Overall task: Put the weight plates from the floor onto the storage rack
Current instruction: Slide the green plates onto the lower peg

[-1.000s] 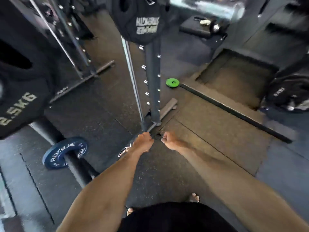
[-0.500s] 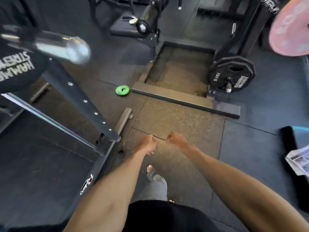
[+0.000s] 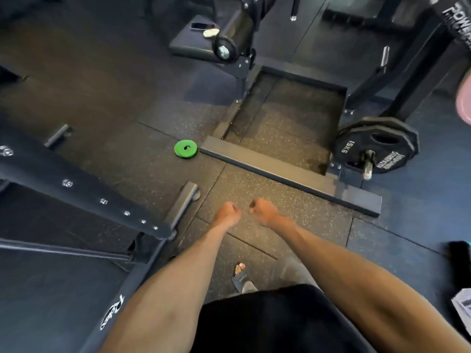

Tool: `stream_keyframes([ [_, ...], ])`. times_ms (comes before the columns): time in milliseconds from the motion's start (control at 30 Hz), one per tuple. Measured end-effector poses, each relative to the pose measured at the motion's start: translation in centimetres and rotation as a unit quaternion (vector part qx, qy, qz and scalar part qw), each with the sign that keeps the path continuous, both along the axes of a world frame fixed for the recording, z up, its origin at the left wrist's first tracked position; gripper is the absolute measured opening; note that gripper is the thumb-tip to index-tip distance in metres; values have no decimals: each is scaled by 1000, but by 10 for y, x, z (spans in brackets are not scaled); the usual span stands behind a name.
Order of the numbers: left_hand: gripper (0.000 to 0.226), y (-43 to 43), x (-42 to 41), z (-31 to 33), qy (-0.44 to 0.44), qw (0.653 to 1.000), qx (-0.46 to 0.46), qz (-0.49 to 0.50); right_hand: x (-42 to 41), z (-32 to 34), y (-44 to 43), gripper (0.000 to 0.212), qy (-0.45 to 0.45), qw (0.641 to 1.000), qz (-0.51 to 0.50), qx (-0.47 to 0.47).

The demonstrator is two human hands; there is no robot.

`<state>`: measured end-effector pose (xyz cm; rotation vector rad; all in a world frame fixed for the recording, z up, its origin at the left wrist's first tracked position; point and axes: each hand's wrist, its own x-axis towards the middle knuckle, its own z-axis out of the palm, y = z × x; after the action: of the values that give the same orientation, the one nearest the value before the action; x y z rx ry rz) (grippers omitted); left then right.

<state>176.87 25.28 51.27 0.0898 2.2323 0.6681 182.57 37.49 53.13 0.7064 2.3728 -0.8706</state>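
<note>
A small green weight plate lies flat on the rubber floor, just left of the end of a low grey beam. My left hand and my right hand are held out in front of me as loose fists, close together, with nothing in them. Both hang above the floor, well short of the green plate. A black 15 kg plate sits on a horizontal peg at the right. The black rack upright slants across the left side.
The rack's foot juts out just left of my left hand. A padded roller machine stands at the back, with a framed platform in front of it. Papers lie at the right edge. My sandalled foot is below my hands.
My view has swung right and away from the rack with its black and blue plates. The green plate and the platform now lie ahead. Both hands stay as empty fists.
</note>
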Motion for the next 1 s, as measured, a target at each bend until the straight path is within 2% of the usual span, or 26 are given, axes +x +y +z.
stream_keyframes([
  [167,18,13,-62,2,-18,996,-6,83,-98,-5,12,28,-21,996,91,-8],
  [300,30,5,-124,-10,-38,989,-31,137,-179,-21,19,11,-31,985,170,-22],
  [367,34,1,-157,-15,-42,984,-46,167,-220,-28,27,16,-35,978,201,-35],
  [467,28,0,-204,-17,-42,971,-63,229,-278,-33,43,30,-45,969,241,-42],
  [700,26,39,-316,1,-29,954,-39,297,-400,-34,72,33,-43,940,337,-30],
  [800,25,51,-366,-9,-27,949,-32,312,-449,-40,77,35,-52,926,375,-16],
  [1000,17,43,-460,-49,-84,941,-12,327,-553,-75,71,32,-87,912,400,-2],
])
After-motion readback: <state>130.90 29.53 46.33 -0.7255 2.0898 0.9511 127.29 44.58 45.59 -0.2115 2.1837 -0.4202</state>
